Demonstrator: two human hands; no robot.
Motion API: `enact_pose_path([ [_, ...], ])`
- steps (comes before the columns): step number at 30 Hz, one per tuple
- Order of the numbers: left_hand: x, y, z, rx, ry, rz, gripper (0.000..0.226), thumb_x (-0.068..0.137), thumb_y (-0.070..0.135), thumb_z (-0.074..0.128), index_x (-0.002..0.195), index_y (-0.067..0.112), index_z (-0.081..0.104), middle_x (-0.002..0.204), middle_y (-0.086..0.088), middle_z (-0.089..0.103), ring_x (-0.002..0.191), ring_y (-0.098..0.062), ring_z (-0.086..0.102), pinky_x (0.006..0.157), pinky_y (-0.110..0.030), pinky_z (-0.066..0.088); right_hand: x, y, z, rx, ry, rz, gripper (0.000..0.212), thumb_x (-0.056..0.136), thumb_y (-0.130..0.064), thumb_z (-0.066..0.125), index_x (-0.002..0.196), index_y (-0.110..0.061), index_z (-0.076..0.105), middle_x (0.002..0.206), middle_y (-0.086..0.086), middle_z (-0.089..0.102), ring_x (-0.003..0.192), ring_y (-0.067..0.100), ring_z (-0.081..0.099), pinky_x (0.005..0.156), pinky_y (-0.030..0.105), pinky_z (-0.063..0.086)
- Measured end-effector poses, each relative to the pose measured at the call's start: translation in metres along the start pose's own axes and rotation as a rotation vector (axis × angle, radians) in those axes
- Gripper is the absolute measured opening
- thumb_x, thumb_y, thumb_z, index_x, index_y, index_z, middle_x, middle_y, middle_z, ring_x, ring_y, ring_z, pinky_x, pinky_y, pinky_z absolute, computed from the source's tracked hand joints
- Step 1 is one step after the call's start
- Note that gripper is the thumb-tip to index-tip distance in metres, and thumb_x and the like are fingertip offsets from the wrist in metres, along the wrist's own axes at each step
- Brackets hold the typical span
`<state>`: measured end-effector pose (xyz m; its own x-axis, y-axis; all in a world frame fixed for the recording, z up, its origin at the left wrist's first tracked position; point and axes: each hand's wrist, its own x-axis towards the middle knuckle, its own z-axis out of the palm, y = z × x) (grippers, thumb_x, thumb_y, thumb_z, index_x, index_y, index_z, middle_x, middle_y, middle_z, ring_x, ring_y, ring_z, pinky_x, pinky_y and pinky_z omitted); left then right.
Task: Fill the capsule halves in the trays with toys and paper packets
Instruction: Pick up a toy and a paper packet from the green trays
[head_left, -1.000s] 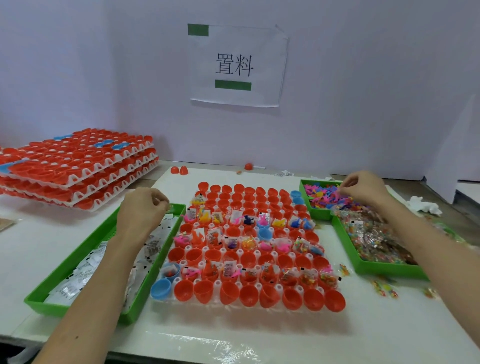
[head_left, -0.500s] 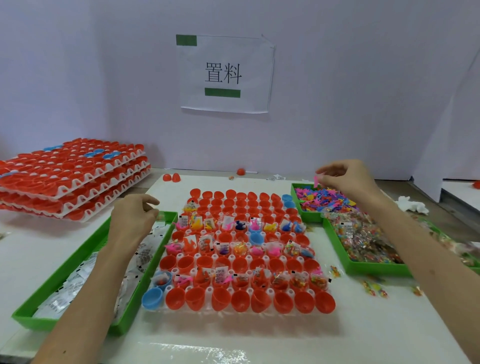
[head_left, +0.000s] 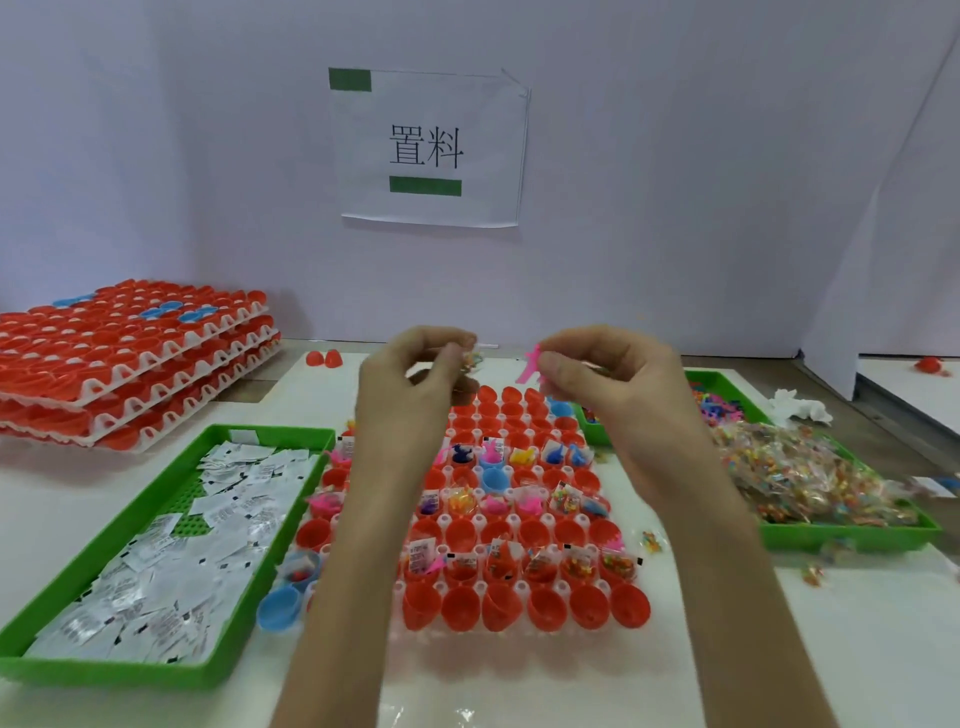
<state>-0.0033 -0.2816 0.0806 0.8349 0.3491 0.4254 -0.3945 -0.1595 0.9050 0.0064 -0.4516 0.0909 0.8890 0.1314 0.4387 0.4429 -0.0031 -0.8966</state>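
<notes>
White table (head_left: 727, 675) against pale wall (head_left: 675, 182) bearing paper sign (head_left: 426, 150)

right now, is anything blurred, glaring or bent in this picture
Head view: the small pink plastic toy pinched in the right hand is sharp; the clear toy packets in the right green plastic tray smear; glare streaks the glossy white table near the bottom edge; wide-angle bending tilts the white walls.

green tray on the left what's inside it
The green tray holds a loose heap of white paper packets with black marks. A bare patch of its green floor shows mid-tray; anything beneath the heap is covered.
</notes>
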Motion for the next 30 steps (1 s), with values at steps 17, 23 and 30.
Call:
enact_pose_path([
  [17, -0.063, -0.005, 0.029, -0.318, -0.097, -0.150, 0.011, 0.085, 0.017, 0.073, 0.095, 0.019, 0.078, 0.086, 0.001, 0.079, 0.083, -0.016, 0.077, 0.067, -0.019, 0.059, -0.050, 0.026, -0.004, 0.002, 0.167, -0.007, 0.011, 0.074, -0.033, 0.079, 0.085, -0.029, 0.077, 0.083, -0.005, 0.076, 0.081, 0.012, 0.073, 0.073, 0.020, 0.057],
  [23, -0.064, -0.011, 0.024, -0.226, -0.201, -0.105, 0.019, 0.079, 0.016, 0.078, 0.094, 0.028, 0.077, 0.090, 0.006, 0.079, 0.087, -0.011, 0.076, 0.076, -0.019, 0.059, -0.051, 0.033, -0.005, -0.087, 0.185, -0.026, 0.013, 0.081, -0.017, 0.081, 0.090, -0.025, 0.075, 0.080, 0.002, 0.073, 0.077, 0.018, 0.071, 0.070, 0.030, 0.060],
  [30, -0.067, -0.016, 0.020, -0.247, -0.157, -0.129, 0.023, 0.084, 0.006, 0.076, 0.100, 0.022, 0.075, 0.085, 0.000, 0.079, 0.081, -0.016, 0.077, 0.071, -0.019, 0.059, -0.044, 0.053, -0.044, -0.292, 0.416, 0.023, 0.008, 0.091, -0.021, 0.070, 0.091, -0.028, 0.074, 0.082, -0.008, 0.073, 0.079, 0.009, 0.068, 0.075, 0.026, 0.057],
])
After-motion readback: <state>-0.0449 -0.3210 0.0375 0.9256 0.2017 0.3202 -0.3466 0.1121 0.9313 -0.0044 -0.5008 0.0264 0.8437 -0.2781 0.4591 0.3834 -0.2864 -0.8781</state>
